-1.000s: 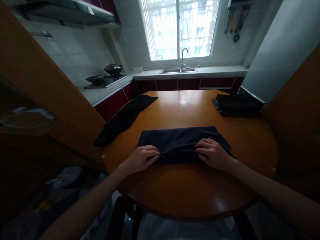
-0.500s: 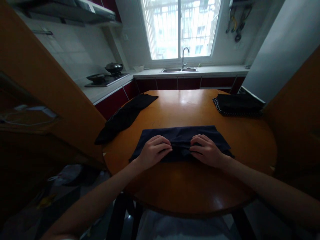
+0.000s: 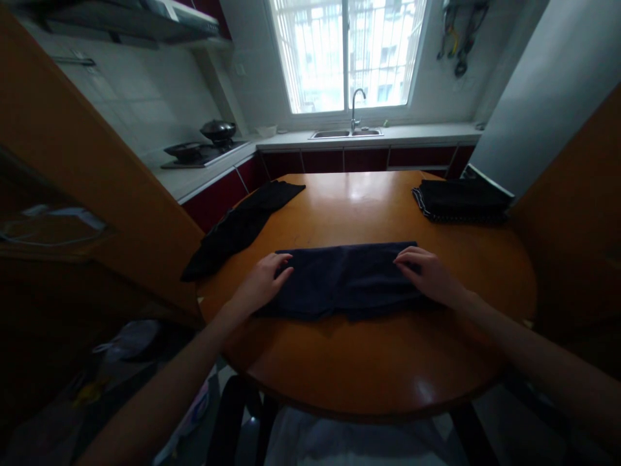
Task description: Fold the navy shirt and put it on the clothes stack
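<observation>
A dark navy folded garment [image 3: 347, 278] lies flat across the near middle of the table, its lower edge slightly uneven. Over its left end hovers or rests my left hand [image 3: 266, 279], with thumb and fingers parted and no cloth seen between them. My right hand [image 3: 429, 273] is at the garment's right end, fingers curved and the thumb apart from them. Whether either hand presses on the fabric is hard to tell.
The round wooden table [image 3: 349, 362] carries a loose black garment [image 3: 242, 223] at its left edge and a folded black stack of cloth [image 3: 460, 199] at its far right. Beyond stand a sink [image 3: 334, 134], a wok [image 3: 218, 129] and a pan [image 3: 184, 151] on the stove.
Both hands have moved apart from the garment's middle, left hand to its left end, right hand to its right end. The fold they were pinching is released and the cloth lies flatter.
</observation>
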A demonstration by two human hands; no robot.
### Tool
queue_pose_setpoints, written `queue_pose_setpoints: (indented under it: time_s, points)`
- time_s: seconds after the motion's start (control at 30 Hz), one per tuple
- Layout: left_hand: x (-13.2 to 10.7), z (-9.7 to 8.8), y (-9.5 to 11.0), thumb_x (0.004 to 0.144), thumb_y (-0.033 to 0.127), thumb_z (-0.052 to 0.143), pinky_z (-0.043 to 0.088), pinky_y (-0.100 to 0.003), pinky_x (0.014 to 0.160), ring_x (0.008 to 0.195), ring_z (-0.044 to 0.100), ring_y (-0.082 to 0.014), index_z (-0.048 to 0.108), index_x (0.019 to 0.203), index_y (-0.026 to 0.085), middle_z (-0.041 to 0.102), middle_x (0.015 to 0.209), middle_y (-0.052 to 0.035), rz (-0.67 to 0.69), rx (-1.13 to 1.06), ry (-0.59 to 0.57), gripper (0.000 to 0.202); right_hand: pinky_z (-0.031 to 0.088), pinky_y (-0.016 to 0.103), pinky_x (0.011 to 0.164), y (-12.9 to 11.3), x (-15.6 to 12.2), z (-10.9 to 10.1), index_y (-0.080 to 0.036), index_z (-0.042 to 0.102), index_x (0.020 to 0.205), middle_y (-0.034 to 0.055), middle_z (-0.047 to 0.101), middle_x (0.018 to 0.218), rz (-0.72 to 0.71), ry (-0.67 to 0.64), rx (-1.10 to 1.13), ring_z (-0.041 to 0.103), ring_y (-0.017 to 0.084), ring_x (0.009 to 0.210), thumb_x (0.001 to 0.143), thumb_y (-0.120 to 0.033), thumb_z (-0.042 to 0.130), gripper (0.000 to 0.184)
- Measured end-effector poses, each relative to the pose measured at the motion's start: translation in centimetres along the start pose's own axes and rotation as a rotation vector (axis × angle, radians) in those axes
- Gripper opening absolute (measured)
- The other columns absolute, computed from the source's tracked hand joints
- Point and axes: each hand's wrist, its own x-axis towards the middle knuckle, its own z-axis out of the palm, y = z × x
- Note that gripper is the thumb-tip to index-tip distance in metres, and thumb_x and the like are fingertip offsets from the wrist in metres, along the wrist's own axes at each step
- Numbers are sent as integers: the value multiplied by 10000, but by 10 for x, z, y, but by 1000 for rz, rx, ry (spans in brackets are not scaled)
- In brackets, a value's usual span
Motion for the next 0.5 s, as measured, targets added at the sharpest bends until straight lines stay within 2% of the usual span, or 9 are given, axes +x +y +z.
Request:
queue_pose_setpoints:
  time_s: [0.1,0.2,0.33,0.43,0.5]
  points:
    - [-5,-4,-34,879,468,632,523,-390,873,921,685,-270,693,1198,169,719,1025,-121,-137,87,-21,441,564,410,835,20,-9,-7,-241,732,956,73,710,975,101,7,-98,682,246,904,949,-327,590,167]
    - [-20,-12,-49,827,524,655,529,-352,741,778,686,-256,713,1154,174,728,890,-95,-221,30,-56,483,564,429,821,39,-29,-13,-250,741,1001,95,712,989,205,54,-250,683,277,915,912,-384,624,199]
    - [-42,-26,-43,805,534,670,492,-285,584,641,651,-208,690,1221,200,702,759,-25,-263,-129,-155,533,538,377,637,57,-55,-21,-225,731,1081,88,711,831,421,59,-321,674,251,705,867,-436,651,312]
    - [-49,-33,-37,810,517,678,471,-254,548,602,607,-173,681,1264,221,663,717,9,-263,-237,-212,542,486,338,532,62,-62,-28,-219,719,1135,36,684,674,536,-30,-172,632,216,564,823,-418,667,374]
    - [-47,-38,-37,815,518,679,475,-251,540,597,598,-164,732,1182,223,671,730,-4,-288,-314,-264,474,454,314,485,61,-60,-34,-220,726,1140,10,662,624,562,-84,-15,602,195,518,798,-407,666,394]
